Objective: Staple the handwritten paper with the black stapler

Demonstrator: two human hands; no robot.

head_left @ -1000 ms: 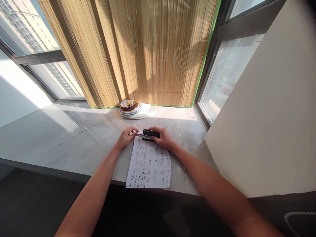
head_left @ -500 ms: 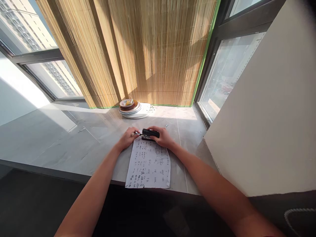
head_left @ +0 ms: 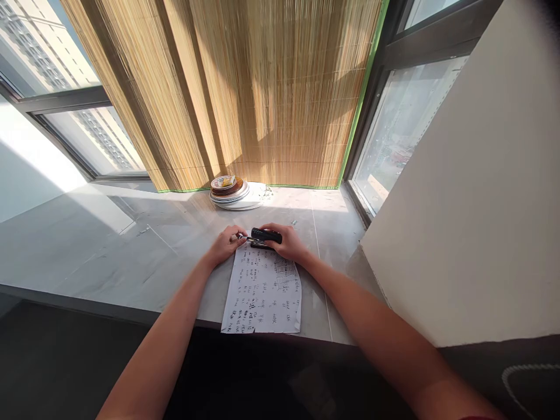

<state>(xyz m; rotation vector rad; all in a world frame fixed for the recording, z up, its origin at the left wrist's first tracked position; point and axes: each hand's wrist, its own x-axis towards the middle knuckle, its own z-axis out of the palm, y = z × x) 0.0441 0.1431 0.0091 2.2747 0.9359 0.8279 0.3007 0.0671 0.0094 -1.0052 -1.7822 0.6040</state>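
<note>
A black stapler (head_left: 268, 235) lies over the top edge of a sheet of handwritten paper (head_left: 266, 297). My right hand (head_left: 286, 242) is wrapped round its right part, with the dark upper arm raised above the base. At the stapler's left end, my left hand (head_left: 228, 242) is closed in a pinch at a thin, shiny metal piece. Whether that piece is part of the stapler or loose is too small to tell. The paper's lower edge reaches the front edge of the ledge.
Behind the hands a stack of plates (head_left: 230, 195) stands on the marbled ledge (head_left: 118, 256), in front of a bamboo blind (head_left: 262, 93). A pale wall (head_left: 472, 221) rises close on the right. Small scraps (head_left: 144, 230) lie to the left.
The view has shifted very slightly. Both hands, the stapler and the paper stay in the same places, with no visible change in grip.
</note>
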